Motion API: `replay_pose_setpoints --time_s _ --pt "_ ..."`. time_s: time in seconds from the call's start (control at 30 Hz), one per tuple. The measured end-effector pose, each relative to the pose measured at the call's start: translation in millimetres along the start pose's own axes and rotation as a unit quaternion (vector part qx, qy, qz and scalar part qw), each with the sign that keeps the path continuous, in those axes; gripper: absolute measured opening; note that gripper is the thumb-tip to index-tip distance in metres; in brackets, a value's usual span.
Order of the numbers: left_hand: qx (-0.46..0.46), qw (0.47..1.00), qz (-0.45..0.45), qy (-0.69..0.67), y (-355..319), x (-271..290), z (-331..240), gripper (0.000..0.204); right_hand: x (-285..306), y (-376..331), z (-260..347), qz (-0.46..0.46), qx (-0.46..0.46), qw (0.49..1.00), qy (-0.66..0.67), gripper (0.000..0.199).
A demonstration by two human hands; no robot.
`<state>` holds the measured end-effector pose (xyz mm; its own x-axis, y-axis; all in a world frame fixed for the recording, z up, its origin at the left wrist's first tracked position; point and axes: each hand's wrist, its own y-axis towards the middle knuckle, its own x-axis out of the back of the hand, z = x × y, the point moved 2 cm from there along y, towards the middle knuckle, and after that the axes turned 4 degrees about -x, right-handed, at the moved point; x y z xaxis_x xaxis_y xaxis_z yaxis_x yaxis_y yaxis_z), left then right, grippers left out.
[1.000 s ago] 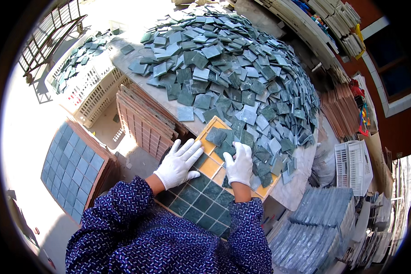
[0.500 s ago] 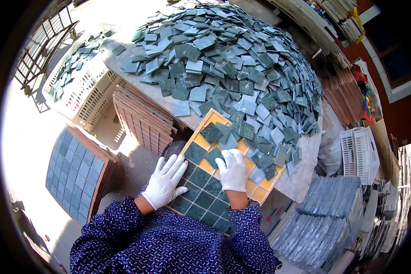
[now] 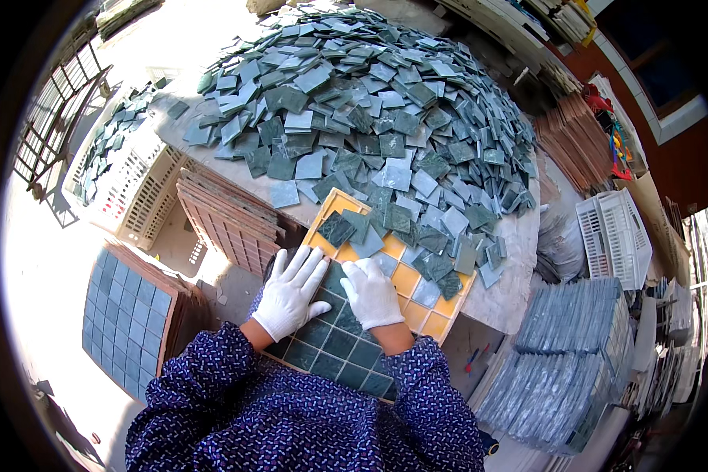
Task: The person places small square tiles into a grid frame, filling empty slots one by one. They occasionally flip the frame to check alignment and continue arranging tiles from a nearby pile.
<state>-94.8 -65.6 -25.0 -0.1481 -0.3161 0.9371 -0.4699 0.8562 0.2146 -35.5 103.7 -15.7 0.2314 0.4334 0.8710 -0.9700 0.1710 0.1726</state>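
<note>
A yellow tray (image 3: 405,278), divided into small squares, lies tilted before me with dark green square stone tiles (image 3: 340,344) filling its near cells. My left hand (image 3: 293,297), in a white glove, rests flat over the tray's left side with its fingers stretched out. Beside it, my gloved right hand (image 3: 374,299) has its fingers bent and bunched, pressing down on a green tile that they mostly hide. Several loose tiles (image 3: 337,229) lie across the tray's far end, overlapping one another.
A large heap of green and grey tiles (image 3: 354,102) covers the table beyond the tray. Reddish-brown trays (image 3: 220,212) and a filled tray (image 3: 126,303) stand at left, with a cream crate (image 3: 153,185) behind. At right are wrapped tile stacks (image 3: 551,362) and white crates (image 3: 613,236).
My right hand has shifted left and nearer across the tray, over the tile that lay beside its fingers. My left hand has slid slightly farther up. The view has also shifted a little.
</note>
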Motion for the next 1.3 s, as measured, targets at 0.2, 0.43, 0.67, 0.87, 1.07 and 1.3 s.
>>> replay_pose_setpoints --time_s 0.2,0.43,0.67,0.87,1.07,1.3 --pt "-0.035 0.999 0.03 -0.005 -11 3 -25 0.074 20 22 -6 -0.175 -0.061 0.979 -0.082 0.062" --pt "-0.05 0.989 -0.134 -0.03 69 36 -3 0.058 24 30 -18 -0.093 -0.111 0.982 -0.124 0.063" --pt "-0.026 0.997 -0.064 -0.016 112 6 20 0.054 44 -39 -14 0.126 -0.267 0.828 0.477 0.051" --pt "-0.068 0.983 -0.144 -0.094 84 29 -4 0.058 12 -69 -14 0.069 -0.268 0.895 0.35 0.05" --pt "-0.115 0.987 0.006 -0.11 45 12 -34 0.058 37 -78 -75 -0.088 -0.363 0.828 0.419 0.025" --pt "-0.117 0.987 0.004 -0.106 56 4 -45 0.057 36 -84 -47 -0.082 -0.307 0.94 0.126 0.039"
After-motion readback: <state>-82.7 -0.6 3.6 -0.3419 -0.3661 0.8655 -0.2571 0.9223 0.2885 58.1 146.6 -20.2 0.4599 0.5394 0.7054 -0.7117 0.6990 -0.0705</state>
